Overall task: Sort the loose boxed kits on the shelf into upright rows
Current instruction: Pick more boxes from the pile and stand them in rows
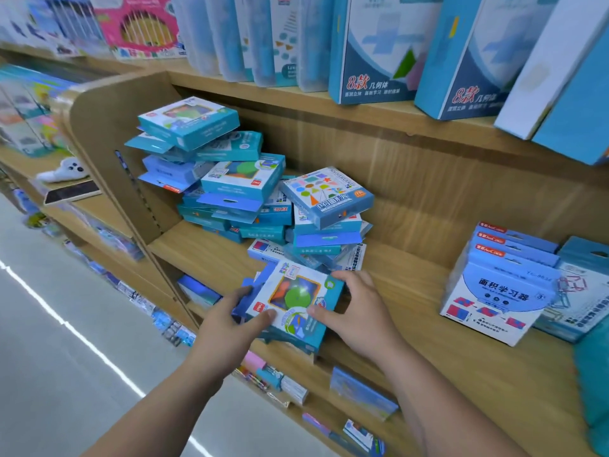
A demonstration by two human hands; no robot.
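A wooden shelf (pixel 412 282) runs across the view, with a curved side panel (pixel 108 133) closing its left end and another board above it carrying tall blue-and-white boxes (pixel 379 47) that stand upright along its front edge.

Against the left end of the shelf, pushed toward the back wall, sits a loose heap of boxed kits (pixel 230 179) — flat blue boxes lying on their faces at odd angles, stacked several high, some with hang tabs jutting out. The topmost one (pixel 189 122) tilts near the side panel. A box printed with coloured shapes (pixel 326 196) lies flat on the right-hand part of the heap, skewed to the boxes under it.

Toward the right end of the shelf, well apart from the heap, a row of kits (pixel 501 285) stands upright, one behind another, the front one white and blue with red and blue squares along its bottom. Just beside it on the right stand more blue boxes (pixel 580 291), partly cut off by the frame.

At the front edge of the shelf, just before the heap, a small stack of kits (pixel 293 305) overhangs the edge; its top box shows a green disc and an orange shape. The left hand (pixel 227 328) grasps the stack's left side, thumb on top and fingers wrapped below. The right hand (pixel 359 311) clasps its right side — thumb on the top face, fingers curled around the far corner.
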